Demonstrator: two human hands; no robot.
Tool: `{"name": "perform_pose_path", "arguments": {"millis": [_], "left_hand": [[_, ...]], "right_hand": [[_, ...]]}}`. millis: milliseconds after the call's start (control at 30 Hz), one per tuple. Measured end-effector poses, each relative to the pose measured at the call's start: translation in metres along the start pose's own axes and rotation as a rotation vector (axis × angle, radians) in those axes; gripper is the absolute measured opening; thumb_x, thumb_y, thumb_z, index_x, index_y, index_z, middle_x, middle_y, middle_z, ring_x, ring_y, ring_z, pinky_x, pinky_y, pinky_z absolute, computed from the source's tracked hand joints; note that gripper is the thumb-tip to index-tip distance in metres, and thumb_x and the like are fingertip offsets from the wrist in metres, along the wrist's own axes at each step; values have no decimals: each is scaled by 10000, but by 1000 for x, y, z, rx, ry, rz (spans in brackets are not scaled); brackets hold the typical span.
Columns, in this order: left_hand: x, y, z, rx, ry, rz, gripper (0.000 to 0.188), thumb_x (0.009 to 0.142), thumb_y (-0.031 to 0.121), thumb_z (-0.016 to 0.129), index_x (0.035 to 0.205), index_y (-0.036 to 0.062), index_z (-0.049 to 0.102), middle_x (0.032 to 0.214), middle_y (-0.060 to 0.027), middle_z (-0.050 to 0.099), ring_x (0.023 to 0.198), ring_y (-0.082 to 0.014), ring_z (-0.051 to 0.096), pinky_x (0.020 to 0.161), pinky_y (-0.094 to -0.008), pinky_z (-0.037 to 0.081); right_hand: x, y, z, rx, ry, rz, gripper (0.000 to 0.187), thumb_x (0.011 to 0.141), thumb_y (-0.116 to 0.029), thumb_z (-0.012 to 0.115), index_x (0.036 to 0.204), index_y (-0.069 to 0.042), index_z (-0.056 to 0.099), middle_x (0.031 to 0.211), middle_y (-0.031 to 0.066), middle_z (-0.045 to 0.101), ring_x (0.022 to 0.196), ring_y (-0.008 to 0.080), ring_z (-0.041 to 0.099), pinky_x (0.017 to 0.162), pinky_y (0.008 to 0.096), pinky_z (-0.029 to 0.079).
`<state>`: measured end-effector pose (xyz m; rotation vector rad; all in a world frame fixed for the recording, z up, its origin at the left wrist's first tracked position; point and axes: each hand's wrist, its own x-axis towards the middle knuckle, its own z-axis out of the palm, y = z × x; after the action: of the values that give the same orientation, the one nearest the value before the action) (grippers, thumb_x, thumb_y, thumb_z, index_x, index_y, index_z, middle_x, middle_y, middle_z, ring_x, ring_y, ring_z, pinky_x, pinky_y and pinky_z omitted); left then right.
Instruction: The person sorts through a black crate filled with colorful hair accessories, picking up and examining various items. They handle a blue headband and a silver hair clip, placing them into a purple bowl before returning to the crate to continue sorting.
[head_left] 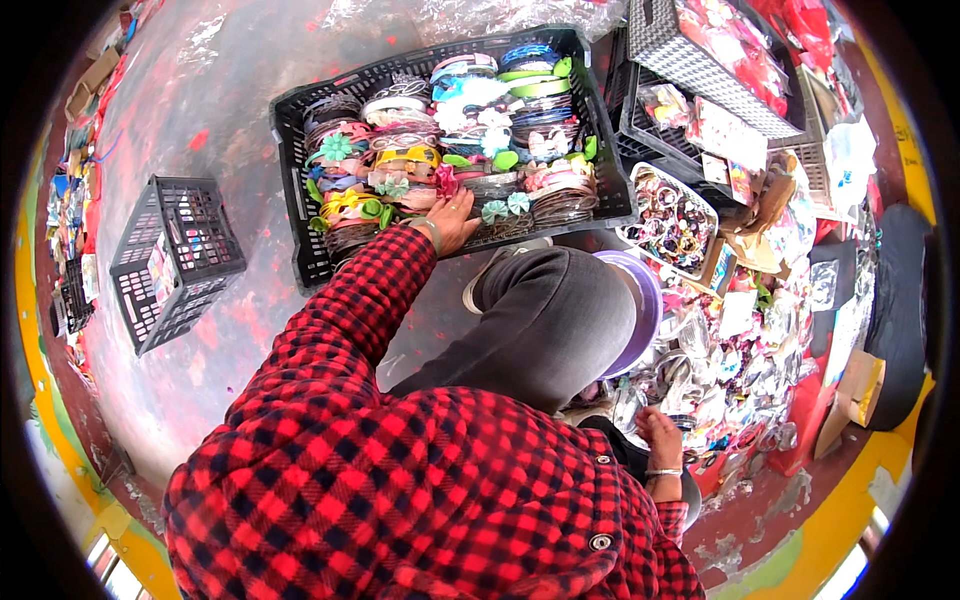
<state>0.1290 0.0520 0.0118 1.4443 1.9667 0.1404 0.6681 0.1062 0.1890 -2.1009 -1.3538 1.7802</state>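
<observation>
A black plastic crate (292,200) stands before me, packed with rows of headbands (410,155). Some carry bows or flowers in green, pink, yellow and blue. My left hand (452,222) lies over the near row, fingers stretched out against the headbands, beside a pink flower (446,181) and two pale green bows (506,207). What is under its fingertips is hidden. Low on my right side is my right hand (660,437), its fingers curled in, next to a heap of plastic-wrapped small goods (735,370). Whatever those fingers hold, if anything, does not show.
A smaller black crate (205,235) sits on the floor at left. To the right are a white basket of hair ties (672,222), stacked crates (640,125) with a grey woven basket (690,75) on top, and a purple rim (645,310) by my knee. Cardboard (850,400) lies far right.
</observation>
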Motion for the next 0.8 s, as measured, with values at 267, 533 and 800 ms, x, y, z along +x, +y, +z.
{"name": "perform_pose_path", "arguments": {"millis": [267, 533, 800], "left_hand": [[-10, 4, -19, -23, -100, 61, 589, 930, 340, 341, 1366, -22, 181, 1404, -258, 207, 1318, -360, 199, 1066, -434, 180], [-2, 1, -3, 49, -12, -21, 482, 913, 303, 375, 1318, 45, 328, 1352, -262, 292, 1178, -406, 397, 995, -455, 306], [18, 50, -77, 105, 336, -94, 369, 883, 205, 413, 1213, 47, 460, 1286, -222, 385, 1130, -347, 445, 967, -414, 343]], "right_hand": [[5, -11, 9, 46, -47, -94, 273, 892, -167, 507, 1117, -21, 563, 992, 89, 639, 856, 151, 634, 635, 194, 465], [14, -9, 8, 85, -108, -156, 281, 892, -182, 513, 1113, -16, 564, 983, 76, 639, 855, 148, 634, 654, 201, 471], [11, -9, 5, 45, -53, -134, 285, 888, -159, 497, 1117, -1, 562, 992, 93, 636, 858, 163, 637, 662, 217, 484]]}}
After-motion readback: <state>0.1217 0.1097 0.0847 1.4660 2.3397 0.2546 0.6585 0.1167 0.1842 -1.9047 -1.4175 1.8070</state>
